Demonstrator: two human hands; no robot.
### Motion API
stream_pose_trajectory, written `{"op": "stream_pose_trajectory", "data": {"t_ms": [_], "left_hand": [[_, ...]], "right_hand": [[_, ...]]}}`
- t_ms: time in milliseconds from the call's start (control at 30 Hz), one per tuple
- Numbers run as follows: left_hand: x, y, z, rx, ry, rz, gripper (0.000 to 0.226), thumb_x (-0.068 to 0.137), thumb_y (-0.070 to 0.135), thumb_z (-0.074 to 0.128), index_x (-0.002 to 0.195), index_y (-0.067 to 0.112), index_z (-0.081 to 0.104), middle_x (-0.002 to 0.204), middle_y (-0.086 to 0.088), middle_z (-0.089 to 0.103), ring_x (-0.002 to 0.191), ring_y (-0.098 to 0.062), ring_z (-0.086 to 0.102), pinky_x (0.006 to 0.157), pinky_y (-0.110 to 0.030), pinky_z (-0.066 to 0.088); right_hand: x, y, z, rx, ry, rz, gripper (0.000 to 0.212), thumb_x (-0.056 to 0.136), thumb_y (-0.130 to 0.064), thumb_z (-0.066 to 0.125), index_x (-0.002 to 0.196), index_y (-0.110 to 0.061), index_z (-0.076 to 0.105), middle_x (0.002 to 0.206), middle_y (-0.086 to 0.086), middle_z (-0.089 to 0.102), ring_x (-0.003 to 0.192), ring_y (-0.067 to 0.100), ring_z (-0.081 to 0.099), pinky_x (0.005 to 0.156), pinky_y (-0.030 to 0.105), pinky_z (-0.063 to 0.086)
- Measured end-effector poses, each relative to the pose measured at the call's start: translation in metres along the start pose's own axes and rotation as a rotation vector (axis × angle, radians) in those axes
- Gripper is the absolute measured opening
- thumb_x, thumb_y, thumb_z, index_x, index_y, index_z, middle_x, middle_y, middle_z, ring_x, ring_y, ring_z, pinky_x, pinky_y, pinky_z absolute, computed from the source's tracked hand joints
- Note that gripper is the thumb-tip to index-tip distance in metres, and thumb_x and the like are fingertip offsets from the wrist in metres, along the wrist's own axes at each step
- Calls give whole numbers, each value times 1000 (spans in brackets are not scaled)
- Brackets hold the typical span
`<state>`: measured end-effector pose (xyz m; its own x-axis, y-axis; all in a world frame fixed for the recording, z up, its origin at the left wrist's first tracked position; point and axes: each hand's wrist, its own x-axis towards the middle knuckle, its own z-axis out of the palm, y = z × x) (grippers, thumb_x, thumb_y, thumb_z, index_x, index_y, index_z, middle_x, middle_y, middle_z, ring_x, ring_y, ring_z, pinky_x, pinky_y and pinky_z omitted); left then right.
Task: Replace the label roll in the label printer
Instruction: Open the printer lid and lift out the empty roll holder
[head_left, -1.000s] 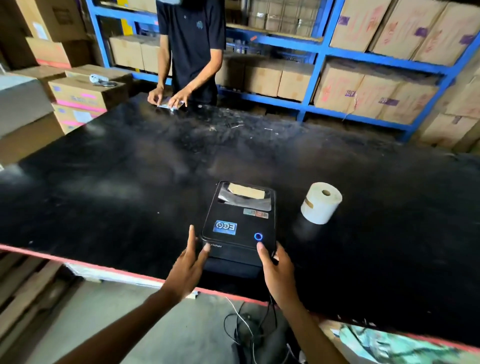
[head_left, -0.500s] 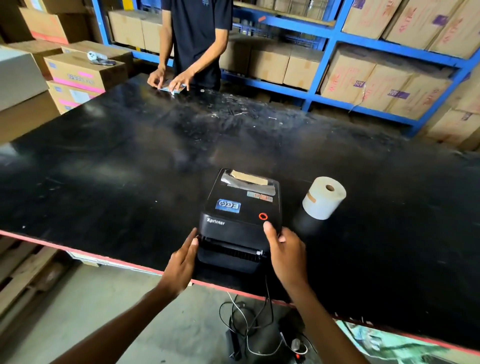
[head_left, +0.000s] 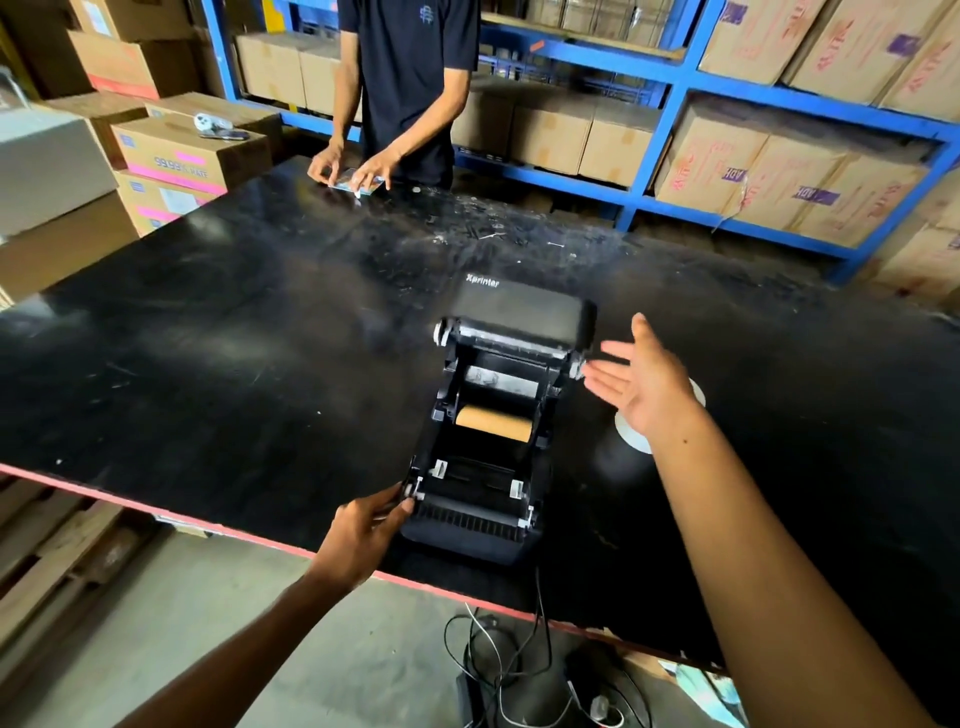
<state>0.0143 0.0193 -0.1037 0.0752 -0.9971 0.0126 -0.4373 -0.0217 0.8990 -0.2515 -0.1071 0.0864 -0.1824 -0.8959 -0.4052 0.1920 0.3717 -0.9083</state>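
While our left hand (head_left: 363, 525) presses its fingertips against the near left corner of the label printer (head_left: 483, 457), the printer stands open on the black table (head_left: 234, 338) with its lid (head_left: 519, 317) swung up and back. Inside the printer's bay lies a bare brown cardboard core (head_left: 493, 423), with no labels left on it. Our right hand (head_left: 641, 382) hovers just right of the lid, fingers spread wide, palm up, holding nothing. Behind that hand, right of the printer, sits the new white label roll (head_left: 631, 434), mostly hidden. Half a second ago the lid was shut and both our hands gripped the printer's front; now the right one has let go. Beyond the printer, another person (head_left: 410, 78) handles a small packet (head_left: 358, 184).
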Motion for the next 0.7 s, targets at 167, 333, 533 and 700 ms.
{"op": "stream_pose_trajectory", "data": {"t_ms": [167, 333, 533, 700], "left_hand": [[-1, 4, -2, -13, -31, -5, 28, 94, 19, 58, 120, 13, 68, 108, 4, 75, 95, 12, 63, 84, -9, 51], [0, 5, -1, -34, -26, -14, 27, 94, 16, 59, 119, 11, 67, 107, 1, 75, 90, 14, 65, 78, -4, 50], [25, 8, -16, 4, -71, -103, 24, 85, 21, 71, 107, 13, 73, 99, 0, 77, 90, -6, 71, 84, -28, 59], [85, 40, -4, 225, 64, 95, 41, 87, 24, 68, 124, 8, 63, 125, -7, 66, 119, -22, 60, 99, -16, 44]], "right_hand": [[5, -6, 31, -151, -6, -198, 47, 94, -38, 50, 125, -3, 53, 134, 19, 52, 120, 34, 54, 97, 40, 49], [12, 1, 35, -249, 51, -353, 38, 93, -29, 53, 111, 4, 60, 83, 1, 58, 90, 16, 52, 101, 43, 45], [21, 63, 13, -362, 156, -540, 28, 88, -21, 62, 111, -5, 62, 112, 15, 67, 88, 15, 61, 75, 14, 49], [32, 122, 2, -1270, 29, -425, 48, 86, -43, 56, 122, -13, 60, 141, 15, 45, 133, 33, 34, 106, 43, 30]]}}
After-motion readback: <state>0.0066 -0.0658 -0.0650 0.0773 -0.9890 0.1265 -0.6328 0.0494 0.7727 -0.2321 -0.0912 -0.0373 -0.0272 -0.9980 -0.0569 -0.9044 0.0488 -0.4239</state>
